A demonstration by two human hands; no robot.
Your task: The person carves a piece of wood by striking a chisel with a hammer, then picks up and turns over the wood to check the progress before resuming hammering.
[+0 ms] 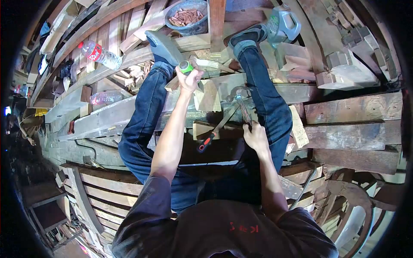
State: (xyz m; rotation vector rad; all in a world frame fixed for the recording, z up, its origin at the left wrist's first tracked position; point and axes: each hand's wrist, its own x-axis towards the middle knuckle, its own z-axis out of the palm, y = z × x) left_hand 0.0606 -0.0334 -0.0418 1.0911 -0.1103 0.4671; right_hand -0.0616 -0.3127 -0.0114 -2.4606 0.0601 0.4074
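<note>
Hammer in right fingers

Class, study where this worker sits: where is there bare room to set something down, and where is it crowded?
Bare: the broad boards, bordered by the right leg and pale wood blocks; and the grey beam, between the lower bottle and left leg. Crowded: between the legs, with the hammer, red-and-black handle and offcuts.

Jeans matt blue cloth; planks rough wood; jug translucent plastic.
</note>
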